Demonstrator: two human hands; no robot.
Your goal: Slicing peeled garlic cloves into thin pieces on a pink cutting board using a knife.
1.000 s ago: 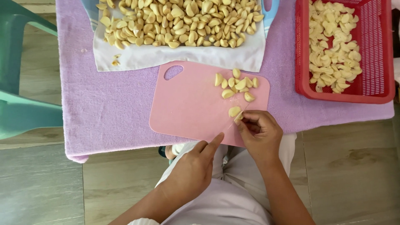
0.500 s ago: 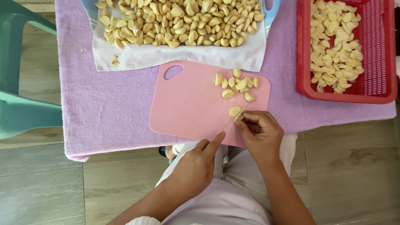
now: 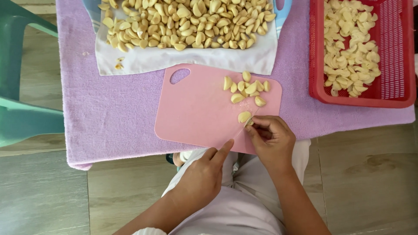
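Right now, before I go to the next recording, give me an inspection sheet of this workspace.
Surface: purple towel under a pink cutting board.
Job's things: garlic clove on the board, thin blade at it; cut pieces nearby.
Clutter: white cloth heaped with cloves; red basket of peeled cloves.
Hands: left hand holds the blade; right hand pinches the clove.
Cables: nothing seen.
Surroundings: green chair, wood floor.

The low desk is covered by a purple terry towel (image 3: 122, 109). Three items are laid directly on it: a pink plastic cutting board (image 3: 196, 113) at the near edge, a white cloth (image 3: 183, 58) heaped with garlic cloves at the far side, and a red plastic basket (image 3: 392, 52) at the right. A wooden plank floor (image 3: 370, 174) is seen beneath.
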